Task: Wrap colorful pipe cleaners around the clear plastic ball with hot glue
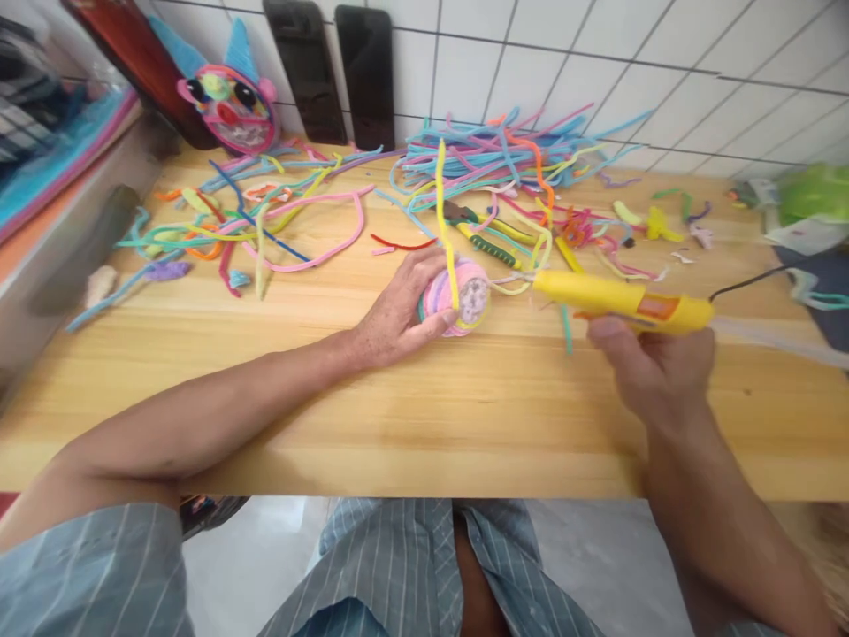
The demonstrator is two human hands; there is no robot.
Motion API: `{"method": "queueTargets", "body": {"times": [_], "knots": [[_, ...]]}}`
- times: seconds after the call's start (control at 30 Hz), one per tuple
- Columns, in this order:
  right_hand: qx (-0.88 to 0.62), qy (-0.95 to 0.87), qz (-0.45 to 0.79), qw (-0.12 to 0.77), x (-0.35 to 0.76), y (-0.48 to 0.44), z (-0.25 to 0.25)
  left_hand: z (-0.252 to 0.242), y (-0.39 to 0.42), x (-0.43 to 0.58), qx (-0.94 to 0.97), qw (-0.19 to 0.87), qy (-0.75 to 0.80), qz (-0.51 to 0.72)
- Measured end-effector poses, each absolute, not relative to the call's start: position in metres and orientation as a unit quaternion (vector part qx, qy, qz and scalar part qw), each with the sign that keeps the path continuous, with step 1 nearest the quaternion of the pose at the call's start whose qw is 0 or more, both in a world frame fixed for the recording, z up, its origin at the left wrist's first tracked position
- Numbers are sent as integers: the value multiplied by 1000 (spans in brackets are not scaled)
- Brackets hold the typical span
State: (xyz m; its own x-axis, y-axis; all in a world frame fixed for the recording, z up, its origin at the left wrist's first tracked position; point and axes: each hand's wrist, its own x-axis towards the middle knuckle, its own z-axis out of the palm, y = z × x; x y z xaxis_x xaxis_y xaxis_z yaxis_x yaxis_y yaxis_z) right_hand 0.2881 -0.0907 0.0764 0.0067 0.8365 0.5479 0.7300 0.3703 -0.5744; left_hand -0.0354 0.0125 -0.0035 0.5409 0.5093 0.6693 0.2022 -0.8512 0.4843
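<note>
My left hand (408, 310) is wrapped round a small round craft piece (472, 299) wound with pink and purple strips, its pale speckled face turned to the right. A yellow pipe cleaner (443, 203) stands up from that piece, its lower end by my left thumb. My right hand (656, 363) grips a yellow glue gun (597, 290). The gun's nozzle points left and is close to the craft piece; a thin whitish line shows between them, and whether they touch is unclear.
Green-handled pliers (491, 248) lie behind the craft piece. Farther back are a pile of pipe cleaners (478, 159), two black phones (364, 80) and a finished eared figure (235, 111). A black cord (749, 276) trails right from the gun.
</note>
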Motion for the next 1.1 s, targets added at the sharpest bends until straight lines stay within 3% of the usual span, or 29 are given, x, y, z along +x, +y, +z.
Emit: {"method": "queueTargets", "body": {"times": [0.13, 0.23, 0.43, 0.67, 0.93, 1.1], "knots": [[-662, -571, 61, 481, 335, -82, 90, -2, 9, -37, 855, 190, 226, 426], [-782, -443, 52, 435, 383, -77, 86, 1, 7, -37, 849, 196, 231, 432], [-862, -331, 25, 383, 471, -76, 39, 1, 9, -38, 853, 195, 234, 424], [-876, -347, -24, 334, 520, -71, 15, -19, 30, -42, 845, 237, 159, 452], [-843, -418, -134, 311, 453, -123, 58, -2, 9, -31, 847, 184, 216, 450], [-708, -611, 120, 333, 327, -106, 100, -7, 13, -28, 849, 170, 200, 459]]}}
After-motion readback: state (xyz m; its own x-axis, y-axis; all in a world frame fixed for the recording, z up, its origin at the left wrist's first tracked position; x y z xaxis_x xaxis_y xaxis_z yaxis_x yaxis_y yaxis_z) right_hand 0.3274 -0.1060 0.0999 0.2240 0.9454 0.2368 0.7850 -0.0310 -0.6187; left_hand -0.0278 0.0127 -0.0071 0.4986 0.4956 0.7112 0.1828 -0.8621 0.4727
